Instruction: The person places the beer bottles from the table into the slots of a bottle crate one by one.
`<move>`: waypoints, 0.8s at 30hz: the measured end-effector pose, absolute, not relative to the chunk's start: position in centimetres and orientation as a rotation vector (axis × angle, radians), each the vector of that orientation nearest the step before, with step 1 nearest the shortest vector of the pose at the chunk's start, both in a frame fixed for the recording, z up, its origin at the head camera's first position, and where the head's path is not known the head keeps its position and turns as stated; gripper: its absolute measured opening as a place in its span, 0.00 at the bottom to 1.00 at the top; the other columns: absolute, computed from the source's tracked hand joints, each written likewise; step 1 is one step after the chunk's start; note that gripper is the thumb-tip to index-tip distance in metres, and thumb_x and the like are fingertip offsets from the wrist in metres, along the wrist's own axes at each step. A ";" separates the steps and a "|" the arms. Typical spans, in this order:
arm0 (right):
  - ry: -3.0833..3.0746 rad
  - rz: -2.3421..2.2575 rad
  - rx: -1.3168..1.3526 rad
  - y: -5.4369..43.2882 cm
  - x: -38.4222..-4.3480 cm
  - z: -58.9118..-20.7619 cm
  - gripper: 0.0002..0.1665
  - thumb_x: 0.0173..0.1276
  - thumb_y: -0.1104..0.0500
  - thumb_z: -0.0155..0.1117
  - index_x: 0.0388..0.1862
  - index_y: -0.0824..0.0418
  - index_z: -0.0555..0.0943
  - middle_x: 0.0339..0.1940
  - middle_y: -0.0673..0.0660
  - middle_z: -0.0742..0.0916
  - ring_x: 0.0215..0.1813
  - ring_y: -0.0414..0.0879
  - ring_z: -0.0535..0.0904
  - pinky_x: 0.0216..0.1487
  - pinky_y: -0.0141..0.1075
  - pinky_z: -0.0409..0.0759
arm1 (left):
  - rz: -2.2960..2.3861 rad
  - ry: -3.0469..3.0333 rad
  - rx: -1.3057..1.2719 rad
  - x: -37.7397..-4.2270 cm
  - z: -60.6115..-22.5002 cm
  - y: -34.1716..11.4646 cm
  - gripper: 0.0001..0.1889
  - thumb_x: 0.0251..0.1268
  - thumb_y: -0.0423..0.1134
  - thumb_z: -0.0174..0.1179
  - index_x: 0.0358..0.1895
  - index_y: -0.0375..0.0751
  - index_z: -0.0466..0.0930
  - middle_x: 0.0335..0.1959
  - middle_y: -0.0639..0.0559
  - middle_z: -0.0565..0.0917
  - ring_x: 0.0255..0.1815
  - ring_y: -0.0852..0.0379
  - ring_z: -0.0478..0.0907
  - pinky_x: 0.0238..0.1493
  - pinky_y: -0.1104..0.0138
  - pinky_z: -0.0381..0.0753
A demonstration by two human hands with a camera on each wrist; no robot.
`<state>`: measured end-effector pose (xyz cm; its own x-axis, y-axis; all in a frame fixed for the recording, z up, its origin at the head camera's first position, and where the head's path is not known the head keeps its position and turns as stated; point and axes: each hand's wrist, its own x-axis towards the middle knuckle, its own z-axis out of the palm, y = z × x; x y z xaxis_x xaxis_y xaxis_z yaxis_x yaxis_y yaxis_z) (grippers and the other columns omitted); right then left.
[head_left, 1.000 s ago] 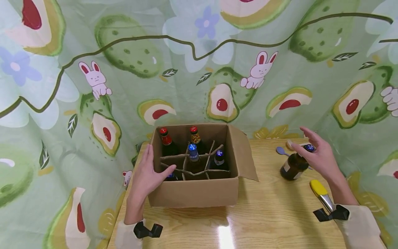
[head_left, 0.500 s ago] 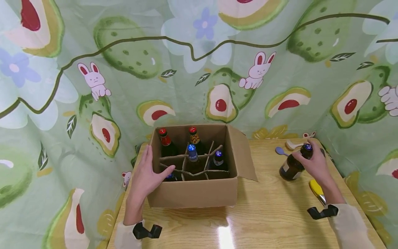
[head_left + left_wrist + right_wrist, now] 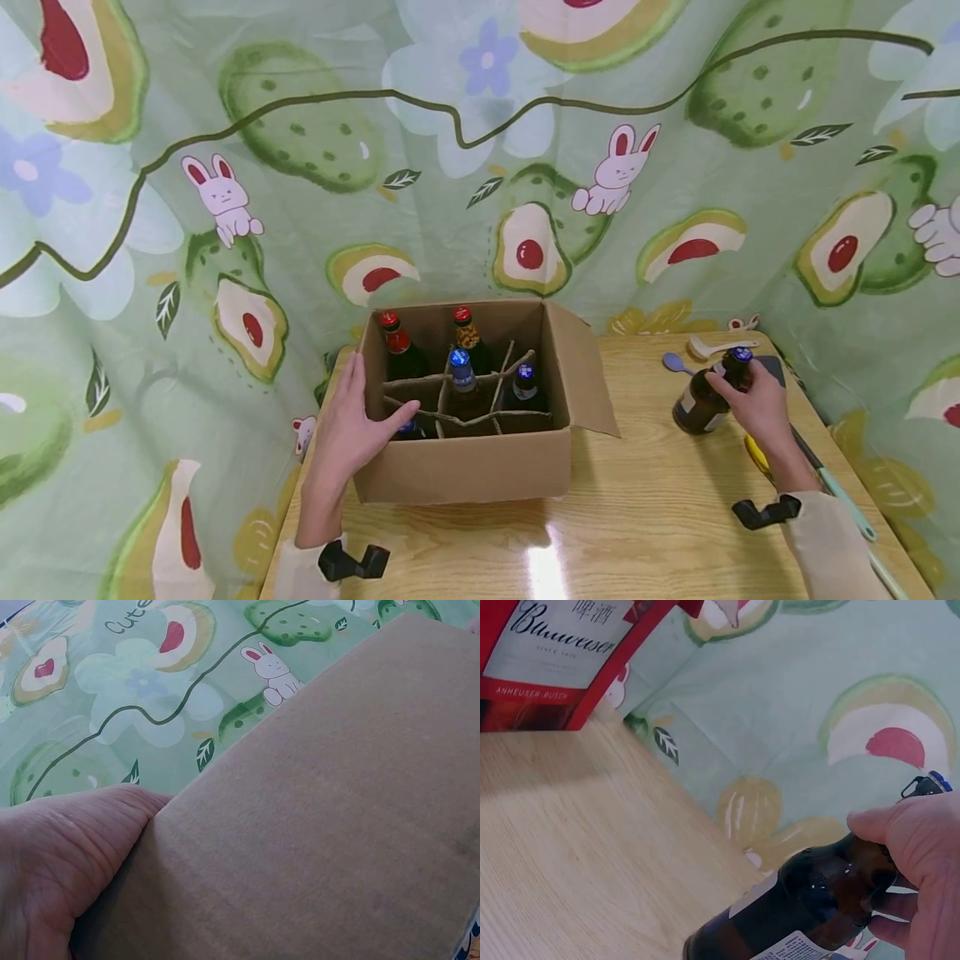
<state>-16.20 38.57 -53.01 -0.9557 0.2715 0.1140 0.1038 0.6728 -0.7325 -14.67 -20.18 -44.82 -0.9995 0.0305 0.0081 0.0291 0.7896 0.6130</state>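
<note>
A cardboard box [image 3: 465,467] with dividers stands on the table, several capped bottles in its compartments. My left hand [image 3: 352,425] rests at its near left corner, fingers straight along the left wall, thumb stretched over the front rim. In the left wrist view, the box's plain brown wall [image 3: 315,795] fills most of the picture beside the hand [image 3: 67,855]. To the right of the box, my right hand [image 3: 761,408] grips a dark brown beer bottle [image 3: 699,404] by its neck. The bottle [image 3: 817,892] leans slightly, its blue cap showing past the hand [image 3: 930,855].
A box flap [image 3: 585,371] sticks out on the right side. Beyond the beer bottle lie a blue spoon [image 3: 673,362] and a white ladle [image 3: 701,348]. A yellow brush [image 3: 757,454] and a teal-handled utensil [image 3: 847,500] lie near the right arm. A patterned curtain [image 3: 450,217] hangs behind.
My right hand has come down onto the beer bottle's neck and closed round it, moving slightly left. The bottle leans much as before. My left hand has stayed on the box corner.
</note>
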 end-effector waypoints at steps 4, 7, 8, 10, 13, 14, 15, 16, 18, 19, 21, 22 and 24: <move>-2.718 1.162 -0.309 38.4 -16.4 -53.3 0.30 0.77 0.46 0.65 0.56 0.72 0.72 0.49 0.74 0.82 0.47 0.64 0.78 0.38 0.40 0.76 | 1.020 2.983 0.056 -14.6 -44.8 -20.3 0.65 0.62 0.74 0.63 0.86 0.41 0.35 0.88 0.42 0.39 0.86 0.37 0.42 0.79 0.37 0.53; -2.753 1.204 -0.316 38.6 -16.4 -53.8 0.35 0.77 0.44 0.65 0.60 0.75 0.70 0.55 0.79 0.80 0.56 0.74 0.77 0.45 0.54 0.78 | 1.025 2.985 0.059 -14.6 -44.7 -20.2 0.65 0.61 0.74 0.64 0.86 0.40 0.35 0.88 0.42 0.40 0.86 0.36 0.42 0.79 0.36 0.53; -2.759 1.211 -0.321 38.6 -16.4 -54.0 0.36 0.77 0.44 0.65 0.61 0.75 0.69 0.56 0.80 0.80 0.57 0.76 0.77 0.46 0.57 0.78 | 1.026 2.983 0.058 -14.5 -44.7 -20.2 0.65 0.61 0.74 0.64 0.86 0.40 0.35 0.88 0.42 0.39 0.86 0.37 0.42 0.79 0.36 0.53; -2.758 1.213 -0.335 38.7 -16.3 -54.3 0.37 0.77 0.44 0.65 0.61 0.75 0.69 0.55 0.80 0.80 0.56 0.75 0.77 0.45 0.56 0.77 | 1.029 2.978 0.054 -14.5 -44.8 -20.2 0.66 0.60 0.74 0.64 0.86 0.41 0.35 0.88 0.43 0.39 0.86 0.37 0.42 0.78 0.36 0.53; -2.730 1.174 -0.355 38.5 -16.1 -54.6 0.35 0.75 0.43 0.67 0.56 0.74 0.71 0.49 0.76 0.82 0.49 0.70 0.79 0.39 0.47 0.75 | 1.036 2.973 0.049 -14.5 -44.9 -20.2 0.66 0.60 0.74 0.64 0.86 0.42 0.35 0.88 0.43 0.39 0.87 0.38 0.42 0.79 0.36 0.53; -2.715 1.157 -0.361 38.4 -16.1 -54.7 0.34 0.75 0.43 0.68 0.55 0.73 0.72 0.46 0.75 0.83 0.47 0.68 0.79 0.37 0.44 0.74 | 1.037 2.972 0.046 -14.5 -44.9 -20.2 0.66 0.60 0.74 0.64 0.86 0.42 0.35 0.88 0.43 0.39 0.86 0.38 0.42 0.79 0.36 0.53; -2.700 1.137 -0.365 38.3 -16.1 -54.8 0.33 0.74 0.43 0.69 0.53 0.72 0.73 0.44 0.73 0.83 0.45 0.66 0.80 0.35 0.42 0.73 | 1.039 2.973 0.045 -14.5 -44.9 -20.2 0.66 0.60 0.74 0.64 0.86 0.42 0.35 0.88 0.43 0.39 0.86 0.37 0.42 0.79 0.36 0.53; -2.686 1.115 -0.368 38.1 -16.1 -54.9 0.32 0.73 0.44 0.69 0.50 0.72 0.74 0.41 0.72 0.84 0.43 0.65 0.80 0.33 0.41 0.72 | 1.043 2.972 0.043 -14.4 -44.9 -20.2 0.65 0.60 0.74 0.64 0.86 0.42 0.35 0.88 0.43 0.40 0.86 0.37 0.42 0.79 0.36 0.53; -2.659 1.071 -0.377 37.7 -16.0 -55.1 0.30 0.72 0.44 0.71 0.47 0.71 0.75 0.36 0.69 0.85 0.39 0.64 0.80 0.32 0.40 0.71 | 1.047 2.974 0.041 -14.4 -44.9 -20.2 0.65 0.60 0.74 0.64 0.86 0.41 0.36 0.88 0.42 0.40 0.86 0.37 0.42 0.79 0.37 0.53; -2.648 1.047 -0.383 37.5 -16.0 -55.2 0.29 0.72 0.45 0.72 0.45 0.70 0.75 0.34 0.69 0.85 0.37 0.63 0.80 0.30 0.40 0.70 | 1.045 2.975 0.038 -14.4 -44.9 -20.2 0.65 0.60 0.74 0.64 0.86 0.41 0.36 0.88 0.42 0.40 0.86 0.37 0.42 0.79 0.37 0.53; -2.625 1.015 -0.392 37.2 -15.9 -55.3 0.27 0.71 0.46 0.73 0.42 0.70 0.76 0.31 0.67 0.85 0.33 0.60 0.79 0.28 0.40 0.69 | 1.042 2.978 0.038 -14.4 -44.8 -20.2 0.65 0.60 0.74 0.64 0.86 0.41 0.36 0.88 0.42 0.40 0.86 0.37 0.42 0.79 0.37 0.53; -2.613 1.008 -0.402 37.1 -15.9 -55.4 0.27 0.70 0.46 0.74 0.41 0.69 0.76 0.30 0.66 0.84 0.32 0.58 0.78 0.28 0.39 0.69 | 1.040 2.978 0.038 -14.4 -44.8 -20.2 0.65 0.60 0.74 0.64 0.86 0.41 0.36 0.88 0.42 0.40 0.87 0.38 0.42 0.79 0.37 0.53; -2.600 0.991 -0.421 36.7 -15.8 -55.4 0.26 0.70 0.46 0.74 0.40 0.69 0.77 0.28 0.64 0.84 0.29 0.55 0.77 0.26 0.38 0.68 | 1.033 2.976 0.037 -14.4 -44.8 -20.2 0.65 0.60 0.75 0.64 0.86 0.42 0.36 0.88 0.42 0.40 0.87 0.38 0.42 0.79 0.38 0.53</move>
<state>-15.77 36.74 -55.36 -0.9032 0.3823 0.1950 0.1556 0.7152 -0.6814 -14.44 -20.16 -44.83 -0.9997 0.0195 0.0158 0.0251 0.7847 0.6193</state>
